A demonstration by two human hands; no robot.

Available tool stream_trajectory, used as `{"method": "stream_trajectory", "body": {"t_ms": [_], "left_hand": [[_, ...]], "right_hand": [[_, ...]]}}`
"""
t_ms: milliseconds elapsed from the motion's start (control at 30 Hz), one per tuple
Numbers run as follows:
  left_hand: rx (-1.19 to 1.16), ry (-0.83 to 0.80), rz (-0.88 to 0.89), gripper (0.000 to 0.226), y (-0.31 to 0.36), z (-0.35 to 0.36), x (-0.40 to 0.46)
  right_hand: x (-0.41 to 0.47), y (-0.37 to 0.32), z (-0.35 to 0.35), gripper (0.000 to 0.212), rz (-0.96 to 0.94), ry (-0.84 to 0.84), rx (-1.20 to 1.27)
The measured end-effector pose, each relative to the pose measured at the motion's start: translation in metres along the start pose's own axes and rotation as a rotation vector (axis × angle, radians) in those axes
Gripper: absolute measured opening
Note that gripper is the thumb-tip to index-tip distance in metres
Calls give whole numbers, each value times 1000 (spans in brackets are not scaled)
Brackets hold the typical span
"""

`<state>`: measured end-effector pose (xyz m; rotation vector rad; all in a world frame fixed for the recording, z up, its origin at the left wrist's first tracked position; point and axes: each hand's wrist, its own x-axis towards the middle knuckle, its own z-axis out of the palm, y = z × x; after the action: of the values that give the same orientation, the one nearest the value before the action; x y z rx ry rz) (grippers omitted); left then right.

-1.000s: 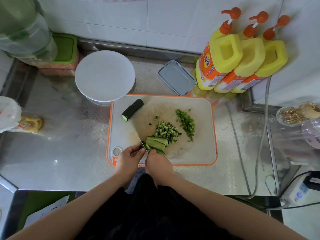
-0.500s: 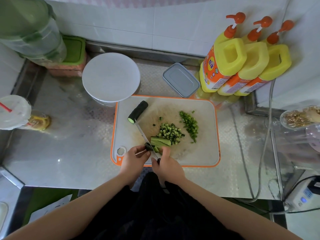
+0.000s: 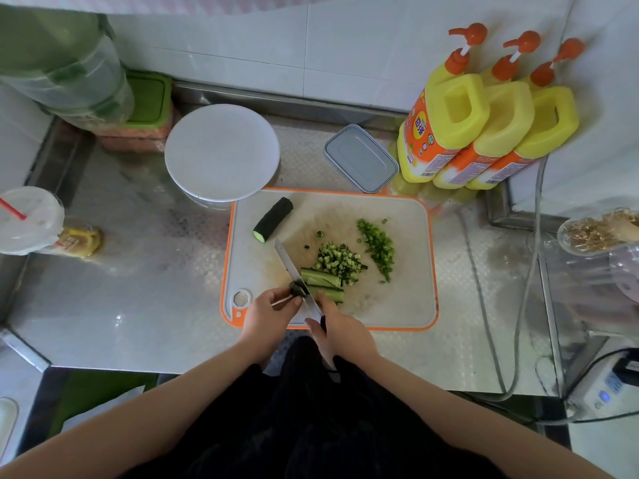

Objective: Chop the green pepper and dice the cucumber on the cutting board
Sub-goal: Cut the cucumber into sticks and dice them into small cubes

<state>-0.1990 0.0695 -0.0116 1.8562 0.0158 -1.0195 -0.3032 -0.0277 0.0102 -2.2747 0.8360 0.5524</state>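
— Steel counter (image 3: 145, 305) under an orange-rimmed cutting board (image 3: 408, 305). Where's the cucumber?
— Strips (image 3: 320, 283) lie at the board's 6 o'clock, diced cucumber (image 3: 337, 259) beside them, chopped pepper (image 3: 377, 245) toward 3, uncut piece (image 3: 273, 219) at 10.
— Hands?
— Left hand (image 3: 271, 314) pinches the strip ends; right hand (image 3: 340, 331) grips the knife (image 3: 294, 273).

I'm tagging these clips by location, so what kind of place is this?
Most likely a kitchen, possibly a home one. A steel counter runs along a tiled wall, a cutting board holds cucumber under a knife, and pump bottles stand at the back.
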Motion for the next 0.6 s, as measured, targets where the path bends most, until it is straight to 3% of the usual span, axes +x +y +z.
{"method": "stream_trajectory", "body": {"t_ms": [167, 333, 467, 600], "left_hand": [[-23, -4, -3, 30, -2, 1, -1], [40, -4, 52, 36, -1, 0, 0], [465, -4, 290, 44, -2, -4, 6], [709, 28, 506, 23, 3, -7, 5]], "right_hand": [[7, -2, -1, 20, 25, 2, -5], [10, 1, -5, 23, 8, 60, -9], [6, 6, -6, 28, 0, 115, 9], [3, 9, -9, 29, 17, 135, 29]]}}
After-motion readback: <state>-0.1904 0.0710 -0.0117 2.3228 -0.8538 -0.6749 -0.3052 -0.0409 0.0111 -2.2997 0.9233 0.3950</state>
